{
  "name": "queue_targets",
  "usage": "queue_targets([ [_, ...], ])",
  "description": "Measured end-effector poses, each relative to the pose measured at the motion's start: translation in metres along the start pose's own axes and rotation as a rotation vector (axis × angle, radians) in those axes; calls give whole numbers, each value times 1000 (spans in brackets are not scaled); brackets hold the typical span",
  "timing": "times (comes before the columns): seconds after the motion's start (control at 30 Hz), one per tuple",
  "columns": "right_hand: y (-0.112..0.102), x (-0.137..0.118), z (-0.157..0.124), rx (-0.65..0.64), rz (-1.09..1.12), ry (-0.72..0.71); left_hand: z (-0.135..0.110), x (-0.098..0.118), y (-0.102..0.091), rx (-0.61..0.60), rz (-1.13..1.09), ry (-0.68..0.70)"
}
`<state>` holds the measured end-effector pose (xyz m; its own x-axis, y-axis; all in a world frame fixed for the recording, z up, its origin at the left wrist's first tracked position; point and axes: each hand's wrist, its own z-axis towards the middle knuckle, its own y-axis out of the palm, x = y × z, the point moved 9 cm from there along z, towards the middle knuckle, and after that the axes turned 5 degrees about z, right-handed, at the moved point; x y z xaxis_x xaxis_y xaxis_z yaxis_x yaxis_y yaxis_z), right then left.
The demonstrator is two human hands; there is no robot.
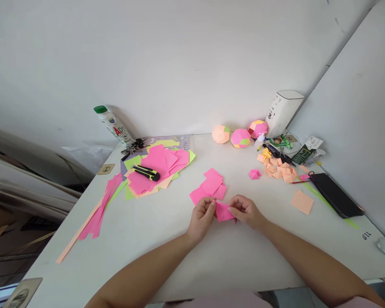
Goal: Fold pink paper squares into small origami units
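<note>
A piece of pink paper [223,212] is held between both hands above the near middle of the white table [167,244]. My left hand [202,218] pinches its left corner between thumb and fingers. At the right side, my right hand [246,210] grips the same paper with thumb on top. Just beyond my left hand lie several loose pink paper squares [211,183], overlapping. A small folded pink paper piece [254,174] sits farther off to the right, near a heap of folded peach paper pieces [279,169].
On the left are a pile of coloured paper [162,164] with a utility knife [146,172] on it, paper strips [101,207] and a bottle [114,126]. Three paper balls [240,138] stand by the wall. Right: a peach square [302,202], a black phone-like object [335,194], a white container [284,113].
</note>
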<state>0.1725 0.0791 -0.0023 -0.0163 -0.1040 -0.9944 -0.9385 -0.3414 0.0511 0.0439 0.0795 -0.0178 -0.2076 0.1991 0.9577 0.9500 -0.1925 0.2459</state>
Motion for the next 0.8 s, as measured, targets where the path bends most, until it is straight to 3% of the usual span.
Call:
queue_targets([
  [0.5, 0, 0, 3, -18, 9, -70, 0, 6, 6, -56, -9, 25],
  [0.8, -5, 4, 3, -11, 53, -13, 1, 0, 4, -62, -24, 49],
])
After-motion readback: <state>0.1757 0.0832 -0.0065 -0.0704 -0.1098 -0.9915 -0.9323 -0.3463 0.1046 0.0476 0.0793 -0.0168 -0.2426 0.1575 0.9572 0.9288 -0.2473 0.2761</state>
